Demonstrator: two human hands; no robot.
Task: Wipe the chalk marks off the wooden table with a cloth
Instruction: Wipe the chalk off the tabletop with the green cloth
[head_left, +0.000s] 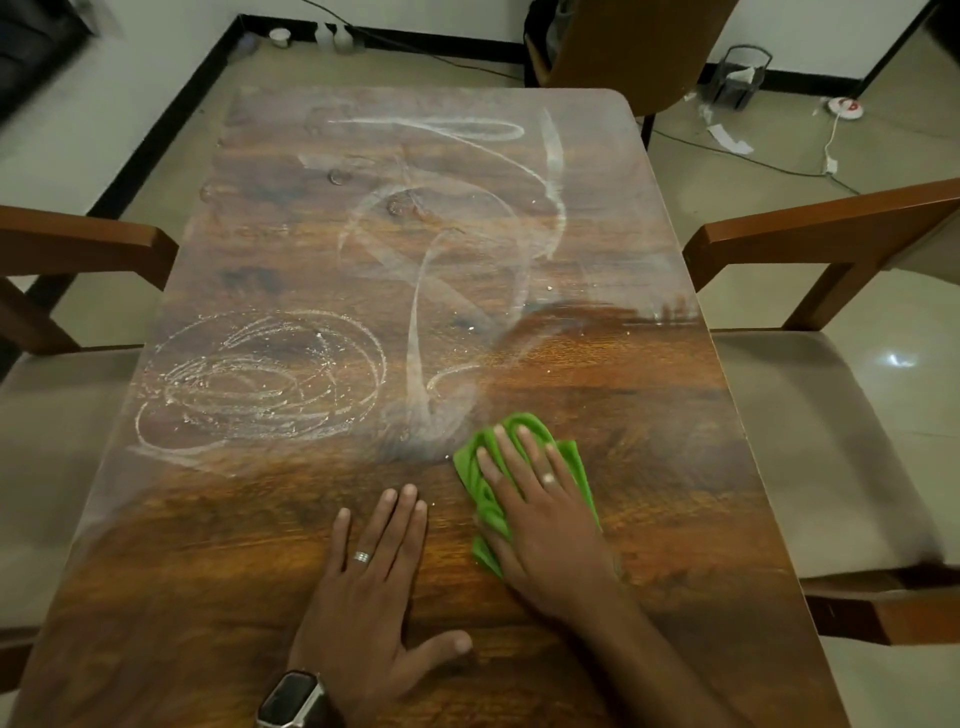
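A dark wooden table (208, 545) fills the view. White chalk scribbles (260, 379) loop over its left middle, and smeared chalk arcs (553, 171) run across the far half. My right hand (540, 519) lies flat on a bright green cloth (478, 467) near the table's front right, pressing it onto the wood just right of a hazy chalk smear. My left hand (363, 597) rests flat on the bare wood beside it, fingers spread, holding nothing. A watch sits on the left wrist.
Wooden chairs with pale seats stand at the left (78, 244) and right (810, 234), and another chair (623, 47) at the far end. Cables, a small bin (737, 78) and bottles (337, 36) lie on the floor by the wall.
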